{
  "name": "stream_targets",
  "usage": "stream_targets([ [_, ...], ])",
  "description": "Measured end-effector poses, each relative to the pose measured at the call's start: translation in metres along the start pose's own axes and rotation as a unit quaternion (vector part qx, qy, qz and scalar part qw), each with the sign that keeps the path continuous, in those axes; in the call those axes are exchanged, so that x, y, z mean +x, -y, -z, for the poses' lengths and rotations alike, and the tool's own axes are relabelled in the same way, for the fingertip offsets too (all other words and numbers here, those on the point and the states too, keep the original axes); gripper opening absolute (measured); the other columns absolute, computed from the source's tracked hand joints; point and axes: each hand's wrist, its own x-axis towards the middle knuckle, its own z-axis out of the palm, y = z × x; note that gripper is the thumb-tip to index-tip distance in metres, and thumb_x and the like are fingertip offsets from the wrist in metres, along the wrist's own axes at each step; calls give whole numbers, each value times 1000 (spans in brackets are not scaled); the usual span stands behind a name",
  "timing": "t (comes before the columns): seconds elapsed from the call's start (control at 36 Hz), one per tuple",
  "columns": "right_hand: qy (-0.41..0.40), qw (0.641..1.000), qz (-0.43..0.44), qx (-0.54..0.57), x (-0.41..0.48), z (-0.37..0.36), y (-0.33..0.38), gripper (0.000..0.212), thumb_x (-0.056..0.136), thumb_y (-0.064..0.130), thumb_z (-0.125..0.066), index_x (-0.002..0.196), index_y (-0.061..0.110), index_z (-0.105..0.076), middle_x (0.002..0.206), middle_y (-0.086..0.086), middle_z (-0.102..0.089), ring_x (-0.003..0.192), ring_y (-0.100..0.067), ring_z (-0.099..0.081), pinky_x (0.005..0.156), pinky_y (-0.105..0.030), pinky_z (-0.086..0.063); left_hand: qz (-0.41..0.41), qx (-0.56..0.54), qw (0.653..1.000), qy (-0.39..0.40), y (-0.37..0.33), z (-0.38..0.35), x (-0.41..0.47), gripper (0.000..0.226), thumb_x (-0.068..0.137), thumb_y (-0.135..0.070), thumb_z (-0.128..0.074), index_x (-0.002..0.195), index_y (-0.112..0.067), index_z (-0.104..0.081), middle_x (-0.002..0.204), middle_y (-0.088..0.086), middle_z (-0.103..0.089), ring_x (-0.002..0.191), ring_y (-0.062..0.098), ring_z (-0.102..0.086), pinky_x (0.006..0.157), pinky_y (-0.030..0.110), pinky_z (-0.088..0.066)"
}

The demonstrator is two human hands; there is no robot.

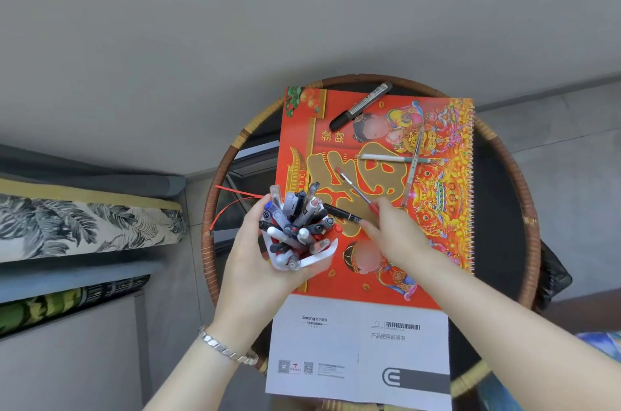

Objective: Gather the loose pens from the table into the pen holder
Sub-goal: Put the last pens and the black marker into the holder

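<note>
My left hand [265, 262] grips a white pen holder [319, 257] crammed with several pens, held above the table's left side. My right hand [393, 236] pinches a red pen [353, 187] and a black pen [341, 212], both lying over the red calendar [447, 242] close to the holder. A black marker [361, 105] lies at the calendar's far edge. A white pen [391, 158] and a clear red-tipped pen [412, 168] cross each other to the right of my right hand.
The round table [504, 182] has a raised woven rattan rim. A white manual [356, 346] lies at the near edge, partly under the calendar. A red ribbon [232, 202] hangs off the left. Patterned cushions [84, 225] sit at the far left.
</note>
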Motion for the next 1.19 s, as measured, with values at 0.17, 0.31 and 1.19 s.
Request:
stream_targets([
  [0.17,7,997,-18,-79,10,-19,0,32,93,30,-54,114,6,-55,107,-15,-66,100,-36,-61,68,-35,-41,5,6,1000,-9,0,11,-7,90,59,-5,-85,105,-63,-34,114,-30,-47,102,-11,-51,88,19,-45],
  [0.31,-38,992,55,104,-12,-5,5,14,92,27,-56,81,20,-52,72,7,-45,66,-11,-44,54,-21,-29,33,-36,999,-2,-3,16,-13,86,60,1,-82,105,-57,-38,108,-23,-53,88,-27,-52,74,11,-47],
  [1.19,-184,851,72,487,-136,58,44,27,77,-8,-68,80,18,-61,70,8,-61,58,6,-56,59,-4,-43,21,10,998,62,-43,-20,-32,86,51,-19,-85,107,-62,-39,105,-23,-64,95,-21,-53,78,11,-49],
])
